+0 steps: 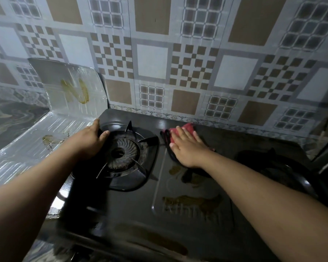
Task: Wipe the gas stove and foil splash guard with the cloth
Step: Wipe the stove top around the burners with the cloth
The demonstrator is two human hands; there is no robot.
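A black gas stove (pixel 133 210) with two burners sits on the bench (pixel 11 118) against a wall of patterned tiles (pixel 151 59). The person reaches over it with both bare arms.

The right hand (pixel 186 148) lies flat on a red cloth (pixel 187 128) edged in black, pressing it onto the stove top between the two burners, toward the back edge near the wall. Its fingers (pixel 179 138) are straight and slightly spread, resting on the cloth and not curled round it. Part of the cloth shows beyond the fingertips, and its dark edge runs along the left side of the hand.

The left hand (pixel 90 140) grips the rear left part of the pot stand (pixel 138 140) over the left burner (pixel 119 153). The thumb lies over the ring on the burner side, and the other fingers go down over the outer edge toward the foil.

The right burner (pixel 271 163) lies in shadow at the right and is hard to make out.

Brownish smears (pixel 191 203) mark the stove's middle panel in front of the right hand, with a smaller one (pixel 174 170) just below the wrist.

The foil splash guard (pixel 72 87) stands upright at the stove's left rear corner and folds down into a flat sheet (pixel 32 148) that covers the bench beside the stove. A yellow-brown stain (pixel 78 90) shows on the upright part, and another (pixel 50 139) on the flat part close to the left forearm.
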